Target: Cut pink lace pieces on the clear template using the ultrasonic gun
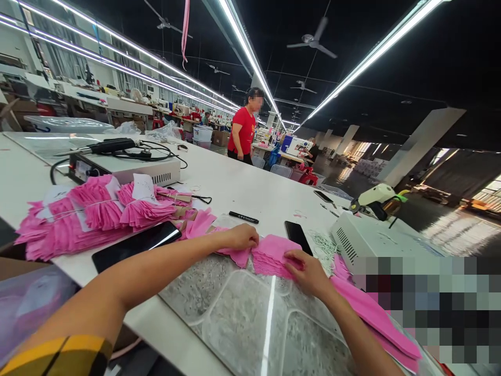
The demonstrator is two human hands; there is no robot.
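Pink cut-fabric stack [272, 256] lies on the far edge of a grey stone-look board [238, 308], btwn both hands. L hand [239, 237]: fingers curled tog. over loose pink pieces [237, 256], partly hiding them; tips hard to see, can't tell if pinching. R hand [307, 269]: fingertips at stack's right edge, thumb just below index; grip unclear. Black phone [298, 237] partly hidden behind R hand. Tied pink bundles [97, 214] far left, w/ tag writing illegible. Yellow-black sleeve [74, 355] cut off near left; near right pixelated.
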